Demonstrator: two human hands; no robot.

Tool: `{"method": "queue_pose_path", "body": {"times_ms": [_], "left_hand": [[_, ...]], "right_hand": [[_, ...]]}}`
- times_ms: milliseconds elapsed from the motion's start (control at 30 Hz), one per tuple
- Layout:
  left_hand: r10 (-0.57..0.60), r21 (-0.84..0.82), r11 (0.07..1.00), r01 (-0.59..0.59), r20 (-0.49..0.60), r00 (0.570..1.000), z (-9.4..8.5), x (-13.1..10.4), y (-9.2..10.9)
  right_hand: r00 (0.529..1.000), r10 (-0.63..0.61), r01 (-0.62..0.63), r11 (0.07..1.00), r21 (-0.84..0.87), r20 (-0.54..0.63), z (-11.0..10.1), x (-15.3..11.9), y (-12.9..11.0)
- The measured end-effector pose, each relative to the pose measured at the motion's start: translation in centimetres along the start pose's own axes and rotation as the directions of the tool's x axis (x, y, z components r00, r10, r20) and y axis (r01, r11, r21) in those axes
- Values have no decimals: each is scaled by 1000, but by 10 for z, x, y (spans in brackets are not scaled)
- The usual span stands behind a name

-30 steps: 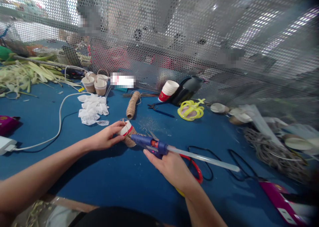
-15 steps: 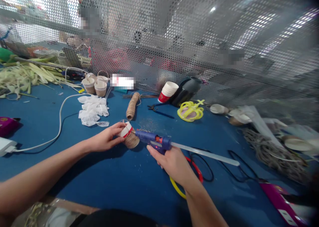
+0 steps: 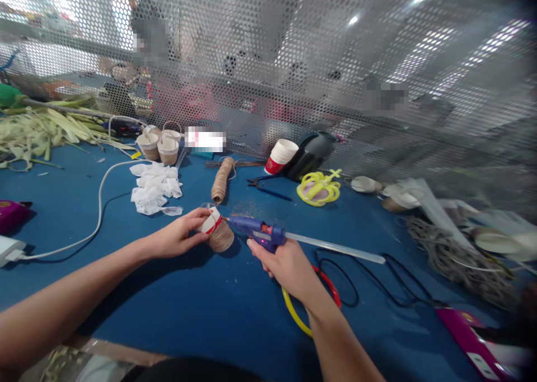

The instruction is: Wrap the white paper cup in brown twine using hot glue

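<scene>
My left hand [image 3: 188, 232] grips a small paper cup [image 3: 221, 236] by its white and red end. Brown twine wraps the cup's other end, and the cup lies tilted just above or on the blue table. In my right hand [image 3: 285, 262] is a blue hot glue gun [image 3: 255, 229] with a lit red light and a long clear glue stick [image 3: 335, 246] out of its back. The gun's nozzle points left, close to the cup's side; whether it touches cannot be made out. A spool of twine [image 3: 222, 182] lies just beyond the cup.
White lace [image 3: 156, 185] and several twine-wrapped cups [image 3: 168, 150] sit at left. Pliers [image 3: 271, 188], stacked paper cups [image 3: 280, 157] and a yellow crown shape [image 3: 318, 189] lie beyond my right hand. Purple power strips [image 3: 465, 337] and cords flank the table; a perforated metal screen [image 3: 251, 46] stands behind.
The glue gun has tilted slightly, its glue stick's rear end now further left and higher. The cup stays in my left hand, nearly unmoved. The whole view has shifted a little.
</scene>
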State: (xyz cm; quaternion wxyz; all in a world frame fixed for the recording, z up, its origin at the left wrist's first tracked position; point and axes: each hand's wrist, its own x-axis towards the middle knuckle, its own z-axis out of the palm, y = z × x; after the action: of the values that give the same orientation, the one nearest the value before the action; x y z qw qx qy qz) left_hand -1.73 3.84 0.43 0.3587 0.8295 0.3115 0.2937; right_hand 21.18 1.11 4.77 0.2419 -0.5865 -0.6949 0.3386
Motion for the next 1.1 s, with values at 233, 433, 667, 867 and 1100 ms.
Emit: {"method": "queue_pose_path", "body": {"times_ms": [233,433,667,867,1100], "left_hand": [[5,7,1000,-5,6,1000,1,-1,-2],[13,2,1000,-13,6,1000,1,-1,-1],[23,10,1000,-23,7,1000,3,-2,-2],[21,46,999,-21,9,1000,3,-3,3],[47,109,993,-52,40,998,2,-4,10]], "right_hand": [[994,102,-104,994,41,44,0,5,4],[996,91,-86,950,299,-1,-5,18,17],[950,203,-140,956,256,-236,-15,57,43],[916,276,-272,961,56,-292,-7,86,68],[918,91,-171,969,-178,-385,-7,77,35]]}}
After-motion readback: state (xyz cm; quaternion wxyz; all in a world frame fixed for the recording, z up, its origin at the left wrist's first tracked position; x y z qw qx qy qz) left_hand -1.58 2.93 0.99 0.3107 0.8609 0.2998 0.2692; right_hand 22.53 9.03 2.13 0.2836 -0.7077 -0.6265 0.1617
